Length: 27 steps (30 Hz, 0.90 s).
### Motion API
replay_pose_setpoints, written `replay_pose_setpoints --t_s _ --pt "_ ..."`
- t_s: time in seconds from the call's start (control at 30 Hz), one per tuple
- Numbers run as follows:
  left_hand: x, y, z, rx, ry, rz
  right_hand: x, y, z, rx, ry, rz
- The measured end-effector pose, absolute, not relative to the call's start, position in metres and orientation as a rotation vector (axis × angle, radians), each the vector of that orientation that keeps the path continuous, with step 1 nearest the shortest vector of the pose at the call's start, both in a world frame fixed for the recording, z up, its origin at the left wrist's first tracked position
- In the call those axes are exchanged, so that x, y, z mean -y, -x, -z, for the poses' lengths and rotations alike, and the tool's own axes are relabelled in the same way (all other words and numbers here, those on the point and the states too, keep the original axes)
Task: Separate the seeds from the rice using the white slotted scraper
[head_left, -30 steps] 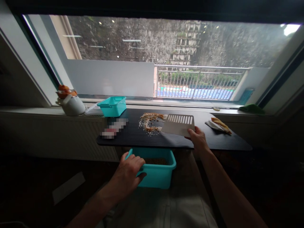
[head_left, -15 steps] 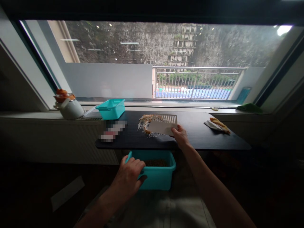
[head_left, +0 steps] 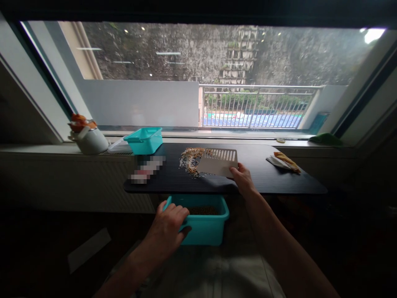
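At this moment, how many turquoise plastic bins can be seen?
2. The near turquoise bin is below the front edge of the black table, its rim in the left hand; the far turquoise bin stands at the table's far left corner.

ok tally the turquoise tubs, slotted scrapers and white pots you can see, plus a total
Turquoise tubs: 2 (one gripped by the left hand, one at the far left)
Slotted scraper: 1 (in the right hand)
White pot: 1
Total: 4
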<state>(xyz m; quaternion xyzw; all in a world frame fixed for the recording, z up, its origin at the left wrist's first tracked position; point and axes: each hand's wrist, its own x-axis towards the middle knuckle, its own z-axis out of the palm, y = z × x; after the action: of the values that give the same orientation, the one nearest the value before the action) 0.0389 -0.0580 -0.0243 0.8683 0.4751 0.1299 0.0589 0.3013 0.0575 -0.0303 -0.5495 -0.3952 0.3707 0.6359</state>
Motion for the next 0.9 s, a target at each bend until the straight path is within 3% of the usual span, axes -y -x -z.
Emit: replay_pose_setpoints --t_s 0.9 --pt "0.057 -0.039 0.025 -1.445 -2.637 -0.393 -0.049 -0.314 0.025 0.885 1.228 -0.866"
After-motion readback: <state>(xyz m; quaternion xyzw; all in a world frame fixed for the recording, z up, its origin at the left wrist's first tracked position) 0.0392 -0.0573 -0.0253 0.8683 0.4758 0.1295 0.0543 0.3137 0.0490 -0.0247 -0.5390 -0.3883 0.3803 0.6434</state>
